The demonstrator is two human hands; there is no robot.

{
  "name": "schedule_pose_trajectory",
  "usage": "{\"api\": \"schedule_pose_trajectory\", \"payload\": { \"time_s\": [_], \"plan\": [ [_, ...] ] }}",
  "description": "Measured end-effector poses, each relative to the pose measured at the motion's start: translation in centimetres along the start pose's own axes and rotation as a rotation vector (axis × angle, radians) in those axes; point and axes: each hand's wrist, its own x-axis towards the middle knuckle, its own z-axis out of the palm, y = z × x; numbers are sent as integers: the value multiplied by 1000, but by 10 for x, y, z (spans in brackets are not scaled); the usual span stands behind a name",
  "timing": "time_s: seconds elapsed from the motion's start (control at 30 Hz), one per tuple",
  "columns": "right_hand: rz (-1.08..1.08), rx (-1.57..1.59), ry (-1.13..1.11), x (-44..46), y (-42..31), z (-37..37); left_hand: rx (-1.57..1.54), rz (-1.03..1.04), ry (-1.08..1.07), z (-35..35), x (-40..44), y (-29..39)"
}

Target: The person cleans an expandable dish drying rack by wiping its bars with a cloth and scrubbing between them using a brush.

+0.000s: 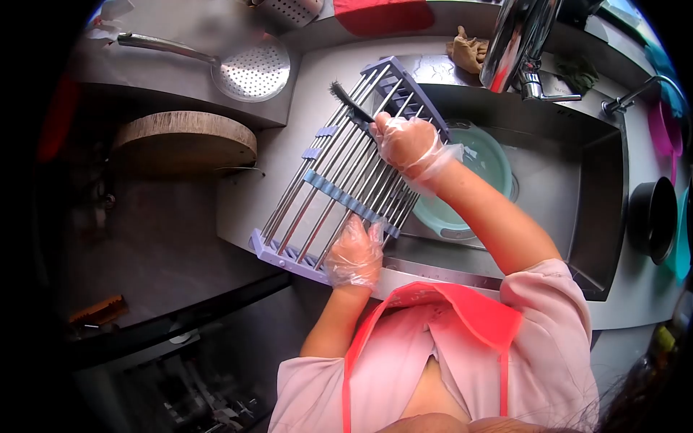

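Observation:
A dish rack of steel bars with lavender plastic ends and a blue cross strip lies tilted, partly on the counter and partly over the sink's left edge. Around its near side, below the blue strip, my left hand is closed in a clear plastic glove. My right hand, gloved the same way, grips a narrow dark cleaning brush. The brush lies across the bars near the rack's far end, its bristles pointing up and left. My right fingers hide part of its handle.
The steel sink holds a pale green basin with water in it. Behind stands a chrome faucet. A skimmer and a round wooden chopping board are at left; a black pot is at right.

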Motion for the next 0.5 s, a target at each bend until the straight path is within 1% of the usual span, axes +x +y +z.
{"api": "schedule_pose_trajectory", "payload": {
  "time_s": [0.07, 0.1, 0.13, 0.2, 0.27, 0.3, 0.4, 0.43, 0.5],
  "plan": [
    [-7, -10, -4, -26, 8, 10, -51, 47, 100, 8, 1, -8],
    [-54, -12, 64, -52, 18, 18, -54, 40, 100, 6, 0, -10],
    [-97, 18, 53, -74, 35, 31, -45, 51, 57, 3, -1, -11],
    [38, -47, 77, -68, 24, 30, -34, 75, -1, 0, -2, -11],
    [1, -38, 104, -32, 15, 21, -63, 2, -58, -3, -1, -5],
    [4, -38, 78, -25, 13, 19, -54, 69, 47, -1, -2, -6],
    [22, 4, 77, -72, 25, 25, -36, 56, 38, -4, -1, -4],
    [22, -39, -17, -98, 39, 32, -39, 47, 35, -3, -2, -7],
    [0, -18, 22, -87, 35, 30, -21, 118, 123, 5, -1, -11]
  ]
}}
